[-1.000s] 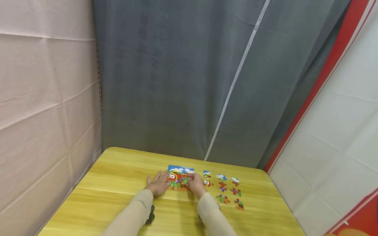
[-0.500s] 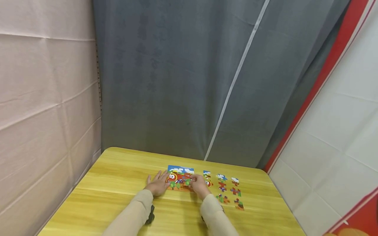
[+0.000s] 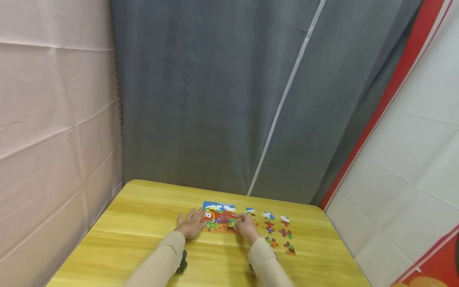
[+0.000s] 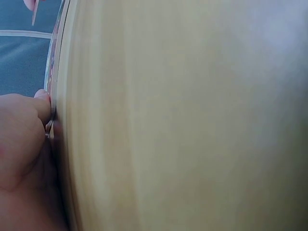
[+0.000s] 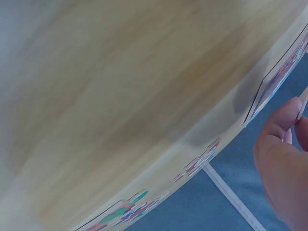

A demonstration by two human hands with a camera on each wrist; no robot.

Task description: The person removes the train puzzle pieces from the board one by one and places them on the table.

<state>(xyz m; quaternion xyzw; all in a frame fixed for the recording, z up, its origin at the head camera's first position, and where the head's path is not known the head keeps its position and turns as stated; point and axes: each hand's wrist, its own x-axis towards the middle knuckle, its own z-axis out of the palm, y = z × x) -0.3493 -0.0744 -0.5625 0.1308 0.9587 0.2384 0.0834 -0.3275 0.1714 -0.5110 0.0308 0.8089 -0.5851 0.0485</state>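
Note:
A jigsaw puzzle (image 3: pixel 216 207) with a red, big-eyed cartoon character under a blue sky lies flat on the table. My left hand (image 3: pixel 191 228) rests with straight, spread fingers at its left edge, the thumb touching the border; the left wrist view shows this hand (image 4: pixel 19 144) low against the tabletop. My right hand (image 3: pixel 248 229) pinches a puzzle piece (image 3: pixel 232 223) with green on it, over the puzzle's lower right part. In the right wrist view, thumb and finger hold that piece (image 5: pixel 303 103) by its edge, raised off the table and cut by the frame's side.
Several loose pieces lie in rough rows to the right, among them a sky piece (image 3: pixel 268 215), a red piece (image 3: pixel 285 233) and a corner piece (image 3: pixel 289 248). My right hand partly covers the nearest column. A grey curtain (image 3: pixel 215 99) hangs behind the wooden table (image 3: pixel 150 207).
My right hand has shifted right and slightly toward me with the green puzzle piece, uncovering more of the puzzle's right side. My left hand stays where it was.

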